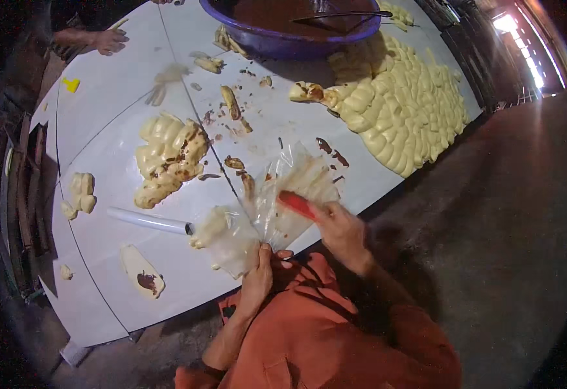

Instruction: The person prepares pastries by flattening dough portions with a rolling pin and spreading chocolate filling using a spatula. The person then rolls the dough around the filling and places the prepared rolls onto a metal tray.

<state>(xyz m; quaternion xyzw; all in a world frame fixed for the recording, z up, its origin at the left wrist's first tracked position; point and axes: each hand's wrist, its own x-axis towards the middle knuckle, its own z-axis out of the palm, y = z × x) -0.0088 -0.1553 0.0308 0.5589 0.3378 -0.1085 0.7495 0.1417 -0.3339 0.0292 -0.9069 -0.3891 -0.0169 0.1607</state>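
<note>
My left hand (259, 279) is closed on the gathered near end of a clear plastic bag (228, 241) at the table's front edge. Pale yellow and brown smears coat the plastic. A flat red tool, like a scraper (297, 205), is gripped in my right hand (343, 236) and lies against the right part of the bag. To the left of the bag rests a white tube (147, 219) with a dark open end. Beyond it sits a pale yellow, doughy mound (160, 159) streaked with brown.
A purple basin (257, 44) of brown mixture, with a dark-handled utensil (345, 15) across it, stands at the back. Many pale yellow lumps (406, 107) cover the table's right side. Another person's hand (109, 41) rests at the far left, near a small yellow piece (71, 85).
</note>
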